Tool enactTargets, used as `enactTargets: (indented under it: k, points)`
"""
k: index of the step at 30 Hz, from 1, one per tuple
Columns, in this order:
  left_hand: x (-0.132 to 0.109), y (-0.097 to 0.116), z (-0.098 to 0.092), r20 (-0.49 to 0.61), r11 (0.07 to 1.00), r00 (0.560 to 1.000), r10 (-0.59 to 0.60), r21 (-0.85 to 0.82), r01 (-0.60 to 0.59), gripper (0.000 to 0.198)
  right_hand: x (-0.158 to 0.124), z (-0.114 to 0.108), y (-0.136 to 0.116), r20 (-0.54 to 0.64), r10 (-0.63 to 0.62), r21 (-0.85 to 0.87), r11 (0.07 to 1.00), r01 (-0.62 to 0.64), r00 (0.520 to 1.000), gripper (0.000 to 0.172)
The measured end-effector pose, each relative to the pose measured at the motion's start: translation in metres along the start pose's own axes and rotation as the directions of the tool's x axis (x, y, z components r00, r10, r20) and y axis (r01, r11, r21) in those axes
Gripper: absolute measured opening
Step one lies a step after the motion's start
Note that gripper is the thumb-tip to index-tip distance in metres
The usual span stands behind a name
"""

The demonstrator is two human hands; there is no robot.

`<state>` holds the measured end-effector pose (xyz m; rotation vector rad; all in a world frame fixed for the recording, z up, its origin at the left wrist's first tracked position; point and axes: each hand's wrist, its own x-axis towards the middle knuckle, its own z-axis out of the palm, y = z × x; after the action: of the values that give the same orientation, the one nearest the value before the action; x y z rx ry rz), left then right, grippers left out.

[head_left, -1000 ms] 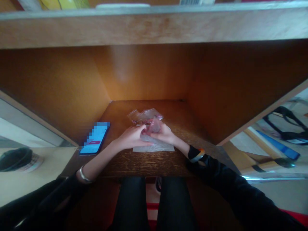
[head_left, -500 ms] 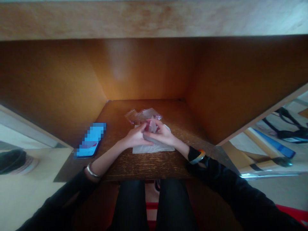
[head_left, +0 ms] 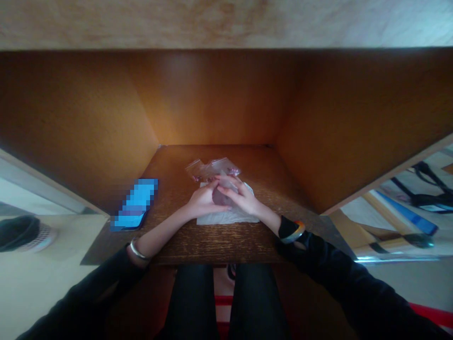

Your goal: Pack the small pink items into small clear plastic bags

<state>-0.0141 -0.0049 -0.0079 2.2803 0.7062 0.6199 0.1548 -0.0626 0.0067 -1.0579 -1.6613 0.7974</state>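
My left hand (head_left: 202,202) and my right hand (head_left: 241,199) meet over the middle of a dark wooden desk (head_left: 212,238). Both have their fingers pinched on a small clear plastic bag (head_left: 222,196) held between them, its contents too small to name. Under the hands lies a white tissue or paper sheet (head_left: 226,216). Just behind the fingers lie other small clear bags with pink bits inside (head_left: 212,168).
A phone with a lit blue screen (head_left: 134,204) lies at the desk's left edge. Wooden side walls and a back panel enclose the desk, with a shelf board overhead. My legs show under the front edge. Bags and straps (head_left: 421,198) lie on the floor at right.
The small bag has come down a little between my fingers, and my right hand has shifted over it. The view has tilted slightly downward.
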Motion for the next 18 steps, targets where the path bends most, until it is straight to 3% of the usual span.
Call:
enactTargets:
  k: [4, 11, 18]
  points:
    - [-0.0002, 0.0015, -0.0006, -0.005, 0.999, 1.0, -0.031, -0.026, 0.031, 0.068, -0.0004, -0.0002, 0.0039, -0.056, -0.009, -0.067, 0.998, 0.006, 0.998, 0.033]
    - [-0.0003, -0.0024, 0.0016, -0.035, 0.998, 0.999, -0.031, -0.047, 0.03, 0.065, -0.0031, -0.0082, -0.0001, -0.192, 0.048, -0.466, 0.875, -0.134, 0.98, 0.035]
    - [0.0002, -0.0077, 0.0041, -0.045, 0.998, 0.997, -0.056, -0.044, 0.054, 0.066, -0.0037, -0.0046, 0.0046, -0.112, -0.03, -0.438, 0.899, -0.022, 0.993, 0.046]
